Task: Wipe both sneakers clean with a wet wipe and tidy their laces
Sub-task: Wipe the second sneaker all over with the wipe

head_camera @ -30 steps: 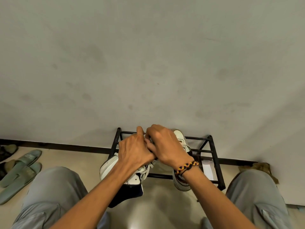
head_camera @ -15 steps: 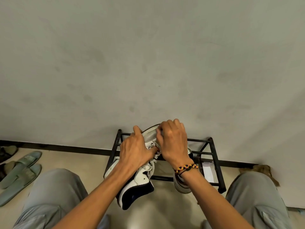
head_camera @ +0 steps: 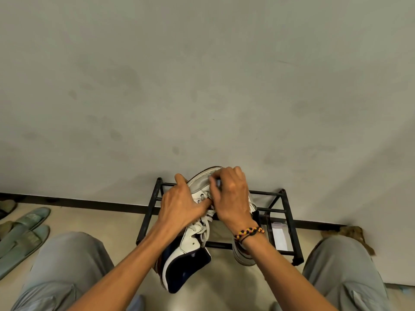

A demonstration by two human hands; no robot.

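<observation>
A white high-top sneaker (head_camera: pixel 197 223) is held tilted over the black metal shoe rack (head_camera: pixel 289 223), toe toward 12 o'clock. It is gripped by the left hand (head_camera: pixel 179 207), fingers curled round its side. The toe is pressed by the right hand (head_camera: pixel 233 198) with curled fingers; whether a wipe is pinched cannot be told. The second sneaker (head_camera: pixel 243 254) rests at 4 o'clock.

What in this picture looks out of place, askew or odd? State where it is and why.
The held sneaker is tipped steeply, toe up toward the wall, its laces loose. The second sneaker hangs heel-first over the front bar of the black rack. Nothing looks spilled or damaged.
</observation>
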